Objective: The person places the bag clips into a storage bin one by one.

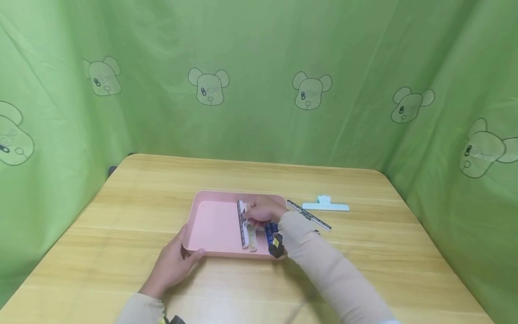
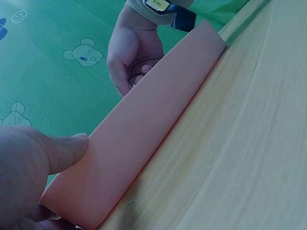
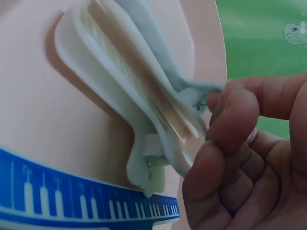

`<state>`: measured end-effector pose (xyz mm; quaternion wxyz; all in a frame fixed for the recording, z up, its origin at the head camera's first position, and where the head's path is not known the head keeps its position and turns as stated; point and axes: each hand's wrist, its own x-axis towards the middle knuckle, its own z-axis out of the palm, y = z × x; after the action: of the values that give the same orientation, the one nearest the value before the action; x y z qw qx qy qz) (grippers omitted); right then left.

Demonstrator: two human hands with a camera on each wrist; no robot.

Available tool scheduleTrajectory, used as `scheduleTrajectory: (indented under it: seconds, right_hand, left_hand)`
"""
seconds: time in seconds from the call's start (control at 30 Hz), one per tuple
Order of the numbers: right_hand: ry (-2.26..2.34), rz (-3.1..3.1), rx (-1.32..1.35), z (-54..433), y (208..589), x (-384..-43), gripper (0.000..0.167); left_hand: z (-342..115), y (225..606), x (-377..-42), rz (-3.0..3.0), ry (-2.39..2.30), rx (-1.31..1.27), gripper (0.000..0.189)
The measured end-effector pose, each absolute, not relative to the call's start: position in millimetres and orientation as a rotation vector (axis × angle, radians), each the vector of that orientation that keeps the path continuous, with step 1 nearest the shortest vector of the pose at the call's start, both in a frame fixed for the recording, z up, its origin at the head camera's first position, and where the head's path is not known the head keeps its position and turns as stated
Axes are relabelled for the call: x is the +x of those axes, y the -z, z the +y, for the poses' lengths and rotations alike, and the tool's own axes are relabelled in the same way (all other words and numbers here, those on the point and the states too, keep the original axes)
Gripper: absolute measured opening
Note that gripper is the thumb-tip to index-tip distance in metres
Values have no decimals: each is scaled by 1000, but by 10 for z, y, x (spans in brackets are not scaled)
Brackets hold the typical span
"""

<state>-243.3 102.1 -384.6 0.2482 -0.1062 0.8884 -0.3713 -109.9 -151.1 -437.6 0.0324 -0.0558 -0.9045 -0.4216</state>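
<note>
A pink tray (image 1: 214, 227) sits on the table, and my left hand (image 1: 171, 265) grips its near left corner. The left thumb (image 2: 67, 151) lies against the outer front wall in the left wrist view. Inside the tray stands a white clip with a black piano-key strip (image 1: 242, 225); my right hand (image 1: 265, 211) pinches its handle between thumb and fingers. Close beside it is a pale yellowish clip (image 3: 103, 81), partly under that hand. A blue clip with white key marks (image 3: 86, 201) lies nearer the right wall, partly hidden by the wrist in the head view.
Right of the tray, a black-and-white clip (image 1: 311, 217) lies slanted on the wooden table (image 1: 121, 225). Behind it to the right is a light blue clip (image 1: 325, 206). Green curtains (image 1: 259, 126) with bear-head prints stand around the table.
</note>
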Motion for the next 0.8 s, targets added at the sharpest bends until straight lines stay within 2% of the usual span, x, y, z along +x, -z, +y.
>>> scheduleTrajectory:
  seconds: [0.3,0.8]
  right_hand:
    - [1024,2403,-262,1012,3850,-2421,24]
    - [1028,2391,-216,1021,3861,-2419,31]
  left_hand:
    - [-1509,4367,-1094,-2789,1292,-169,87]
    - [-1513,4355,-1091,-2799,1282,-160,88]
